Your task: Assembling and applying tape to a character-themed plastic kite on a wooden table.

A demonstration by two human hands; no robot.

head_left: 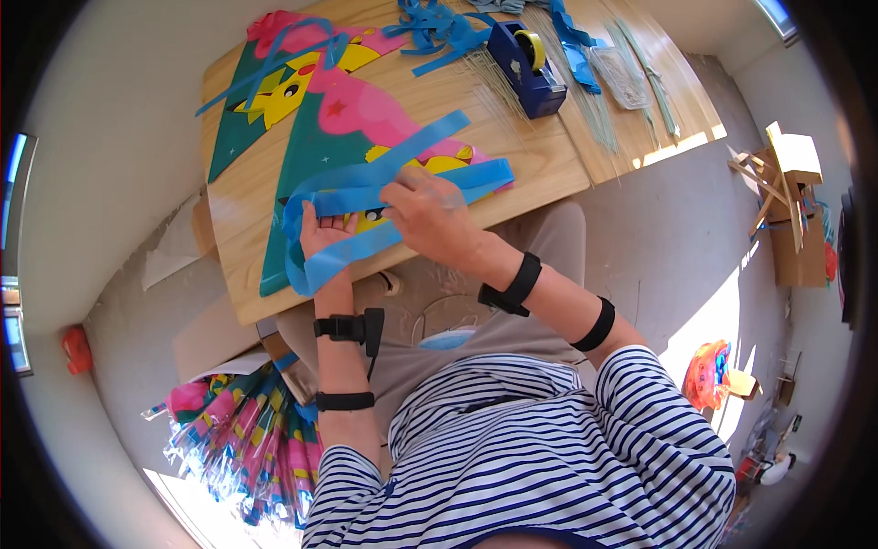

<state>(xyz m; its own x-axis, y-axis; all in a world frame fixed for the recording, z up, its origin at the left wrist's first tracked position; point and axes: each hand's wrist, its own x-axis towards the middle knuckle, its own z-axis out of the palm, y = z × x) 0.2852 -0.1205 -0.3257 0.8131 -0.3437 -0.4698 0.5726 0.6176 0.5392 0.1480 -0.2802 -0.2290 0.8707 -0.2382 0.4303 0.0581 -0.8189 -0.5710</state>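
My right hand (430,210) is closed in a pinch on a blue ribbon (343,199), just above the near part of the table. Palm up beside it, my left hand (325,231) has its fingers apart, with the ribbon looping around it; one strand crosses near its wrist. The ribbon's ends stretch out to the right. Beneath both hands lies a green and pink triangular kite sheet (302,169) with a yellow cartoon figure, partly covered by ribbon and hands. A second similar kite sheet (233,123) lies farther left, with blue ribbon over it.
A dark blue tape dispenser (526,73) stands at the back of the wooden table (549,156). Around it are thin rods (599,119), blue ribbon strips (430,27) and a clear plastic tray (622,78). Packed colourful kites (247,439) fill the floor at lower left.
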